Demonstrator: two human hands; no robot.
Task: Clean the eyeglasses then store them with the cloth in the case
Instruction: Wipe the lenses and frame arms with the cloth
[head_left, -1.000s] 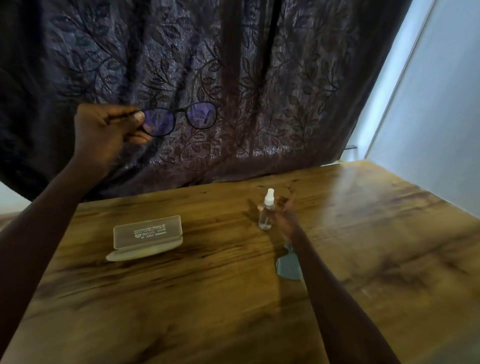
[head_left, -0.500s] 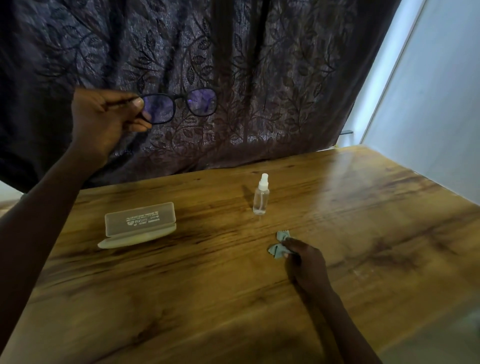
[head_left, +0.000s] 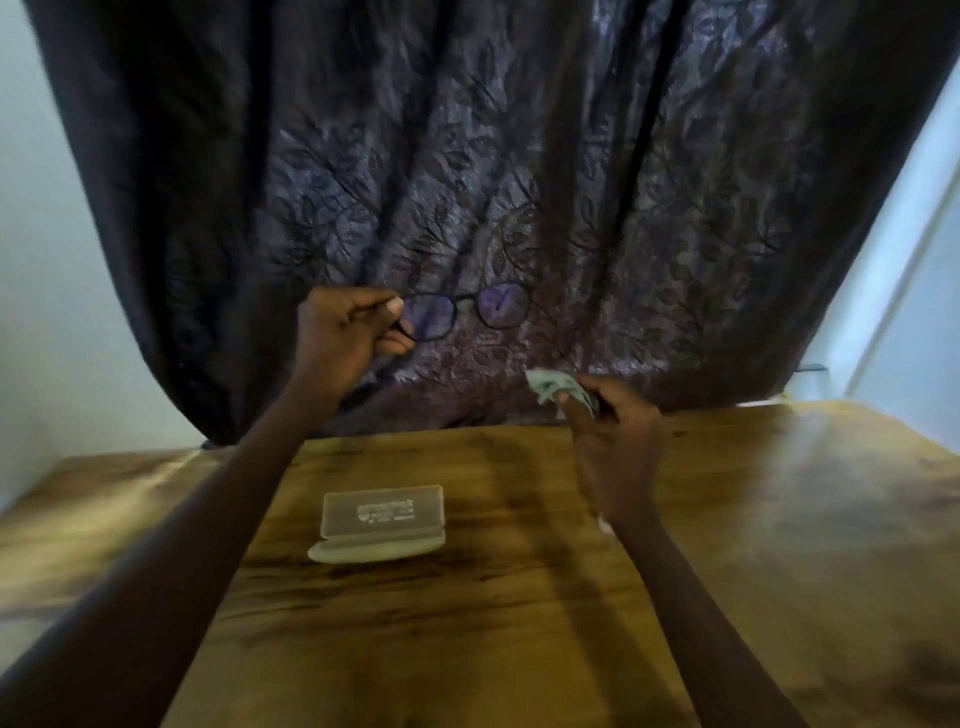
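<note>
Hands: two. The left hand (head_left: 347, 332) and the right hand (head_left: 613, 441) are both up in the air above the counter (head_left: 779, 545).
Eyeglasses: one pair. The eyeglasses (head_left: 465, 314) have a thin dark frame and two lenses that look a bit purple.
Cloth: one. The cloth (head_left: 553, 387) is small, pale green and crumpled.
Case: one. The case (head_left: 382, 522) is pale and see-through, and it lies open on the counter with its lid standing up at the back. There is some writing on the lid, too blurry to read.
Curtain: one. The dark curtain (head_left: 519, 182) with a leaf pattern hangs behind the counter.
Left hand pose: the arm reaches up and forward, above and behind the case. The fingers are curled shut and pinch the left end of the eyeglasses, which stick out to the right with the lenses facing the camera.
Right hand pose: the arm reaches forward to the right of the case. The back of the hand faces the camera, and the fingertips are closed around the cloth, which pokes out at the top.
Where things are: the eyeglasses are high above the case, in front of the curtain. The cloth is up and to the right of the case, lower than the eyeglasses and not touching them.
</note>
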